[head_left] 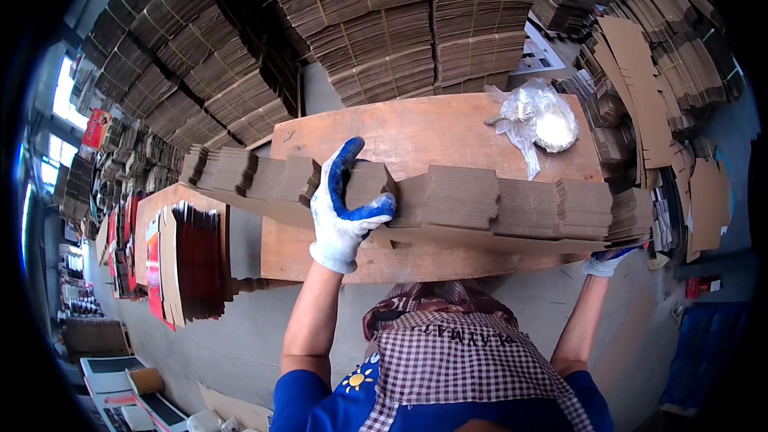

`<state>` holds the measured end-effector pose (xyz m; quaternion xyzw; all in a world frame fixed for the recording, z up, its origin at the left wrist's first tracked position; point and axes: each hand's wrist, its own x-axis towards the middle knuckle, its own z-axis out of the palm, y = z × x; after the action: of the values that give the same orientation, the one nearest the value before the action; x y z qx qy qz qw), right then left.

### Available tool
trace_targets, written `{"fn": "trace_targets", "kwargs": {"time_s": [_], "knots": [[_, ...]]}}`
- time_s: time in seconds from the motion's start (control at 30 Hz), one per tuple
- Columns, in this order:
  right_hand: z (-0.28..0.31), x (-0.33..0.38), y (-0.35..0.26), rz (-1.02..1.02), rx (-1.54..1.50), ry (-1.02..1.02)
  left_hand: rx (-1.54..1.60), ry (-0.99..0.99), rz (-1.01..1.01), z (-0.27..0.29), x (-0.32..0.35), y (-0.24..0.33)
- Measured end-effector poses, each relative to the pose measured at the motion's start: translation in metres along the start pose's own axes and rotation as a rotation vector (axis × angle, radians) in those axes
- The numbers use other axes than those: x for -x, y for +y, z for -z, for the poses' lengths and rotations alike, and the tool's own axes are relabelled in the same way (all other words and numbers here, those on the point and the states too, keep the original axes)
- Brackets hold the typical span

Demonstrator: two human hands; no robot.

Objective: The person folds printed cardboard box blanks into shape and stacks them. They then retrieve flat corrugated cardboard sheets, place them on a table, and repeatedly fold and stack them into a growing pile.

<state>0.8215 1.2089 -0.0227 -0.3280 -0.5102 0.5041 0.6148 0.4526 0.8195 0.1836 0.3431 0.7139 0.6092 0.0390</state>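
Note:
A long stack of flat brown cardboard sheets [464,202], with notched edges facing up, stretches across in front of me above the wooden table [384,124]. My left hand [344,212], in a white glove with a blue palm, grips the stack left of its middle. Its thumb and fingers curve around a raised section of the edges. At the lower right end, my right hand [610,261], gloved alike, supports the stack from below; the cardboard hides most of its fingers. A crumpled clear plastic bag with a pale round roll [554,126] lies at the table's far right corner.
Tall strapped cardboard bundles [360,24] stand behind the table. More cardboard piles [632,88] crowd the right side. On the left, a smaller table [156,196] bears red and brown sheets [196,260]. A blue pallet-like object [704,352] is at the lower right.

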Motion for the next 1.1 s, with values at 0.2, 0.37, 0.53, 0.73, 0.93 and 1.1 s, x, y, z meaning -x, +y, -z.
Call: {"fn": "trace_targets", "kwargs": {"time_s": [0.2,0.37,0.53,0.73,0.93,1.1], "knots": [[0.0,-0.037,-0.017,-0.083,-0.047,-0.072,0.227,0.035,-0.095,-0.025,0.012,0.009],[-0.005,-0.034,-0.009,-0.173,-0.093,-0.093,0.017,-0.268,-0.014,-0.022,0.001,0.016],[0.007,-0.013,-0.002,-0.322,-0.201,-0.11,-0.134,-0.285,0.083,-0.013,0.015,0.015],[0.016,0.018,0.037,-0.455,-0.269,-0.104,-0.202,-0.119,0.033,-0.021,0.032,0.008],[0.058,-0.016,0.055,-0.428,-0.242,-0.084,-0.09,0.003,0.148,-0.051,-0.009,0.02],[0.015,-0.019,0.025,-0.355,-0.209,0.056,-0.097,-0.008,0.235,-0.038,-0.028,0.052]]}}
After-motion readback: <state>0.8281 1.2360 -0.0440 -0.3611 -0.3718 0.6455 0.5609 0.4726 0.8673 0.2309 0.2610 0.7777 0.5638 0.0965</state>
